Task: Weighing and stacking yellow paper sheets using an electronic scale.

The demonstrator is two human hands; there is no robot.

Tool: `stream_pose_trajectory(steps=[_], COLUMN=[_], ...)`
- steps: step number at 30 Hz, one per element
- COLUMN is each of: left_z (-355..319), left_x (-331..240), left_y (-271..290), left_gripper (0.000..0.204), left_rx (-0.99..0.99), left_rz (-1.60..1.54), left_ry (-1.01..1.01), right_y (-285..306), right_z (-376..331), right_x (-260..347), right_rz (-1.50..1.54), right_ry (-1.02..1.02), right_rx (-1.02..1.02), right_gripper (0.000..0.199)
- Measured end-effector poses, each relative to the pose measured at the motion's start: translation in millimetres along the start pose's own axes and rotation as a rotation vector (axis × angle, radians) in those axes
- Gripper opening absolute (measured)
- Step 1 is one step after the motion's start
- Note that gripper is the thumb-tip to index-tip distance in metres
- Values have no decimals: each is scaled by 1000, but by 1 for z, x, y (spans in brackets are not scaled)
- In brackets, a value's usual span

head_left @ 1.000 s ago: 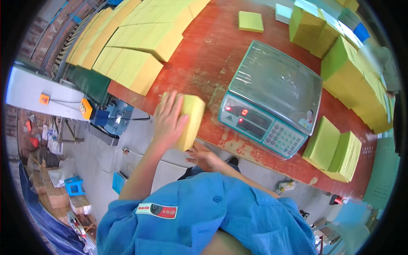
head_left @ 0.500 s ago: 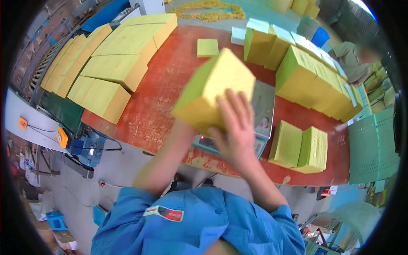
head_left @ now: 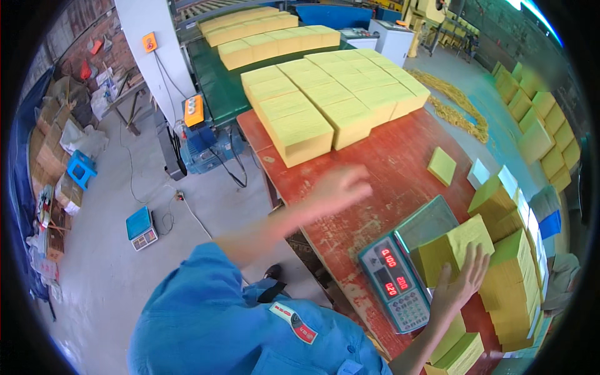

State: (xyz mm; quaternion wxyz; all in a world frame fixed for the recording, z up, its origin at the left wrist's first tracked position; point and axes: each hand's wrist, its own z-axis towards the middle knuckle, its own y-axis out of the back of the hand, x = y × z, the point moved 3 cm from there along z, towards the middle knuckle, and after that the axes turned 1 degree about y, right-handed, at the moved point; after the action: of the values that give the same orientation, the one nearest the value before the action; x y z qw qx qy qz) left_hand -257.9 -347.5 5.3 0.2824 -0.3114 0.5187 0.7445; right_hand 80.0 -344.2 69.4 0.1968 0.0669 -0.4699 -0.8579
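Note:
A yellow paper stack stands on the steel pan of a weighing scale with a red lit display. My right hand lies flat against the stack's near side, fingers spread. My left hand hovers blurred over the red table, fingers apart and holding nothing, a short way in front of the rows of yellow paper stacks at the table's far end.
More yellow stacks stand to the right of the scale and below it. A thin yellow pad lies on the table. A green conveyor carries further stacks. A small floor scale and a blue stool sit at left.
The stack that both hands held up has come down onto the scale pan. My left hand has let go and swung left toward the far stacks; the view has turned that way.

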Motion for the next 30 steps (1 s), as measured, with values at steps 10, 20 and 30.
stream_pose_trajectory(steps=[10, 20, 30], left_z=[55, -45, -154], left_x=[182, 124, 174], left_y=[96, 128, 43], left_gripper=[95, 89, 69], left_rx=[87, 413, 117], left_rz=[850, 430, -1402], left_ry=[-52, -625, 684], right_y=[-89, -206, -163], right_z=[87, 115, 20], right_x=[237, 313, 284], right_rz=[711, 811, 576], right_ry=[446, 441, -73], right_rx=[141, 541, 566], right_gripper=[49, 43, 43])
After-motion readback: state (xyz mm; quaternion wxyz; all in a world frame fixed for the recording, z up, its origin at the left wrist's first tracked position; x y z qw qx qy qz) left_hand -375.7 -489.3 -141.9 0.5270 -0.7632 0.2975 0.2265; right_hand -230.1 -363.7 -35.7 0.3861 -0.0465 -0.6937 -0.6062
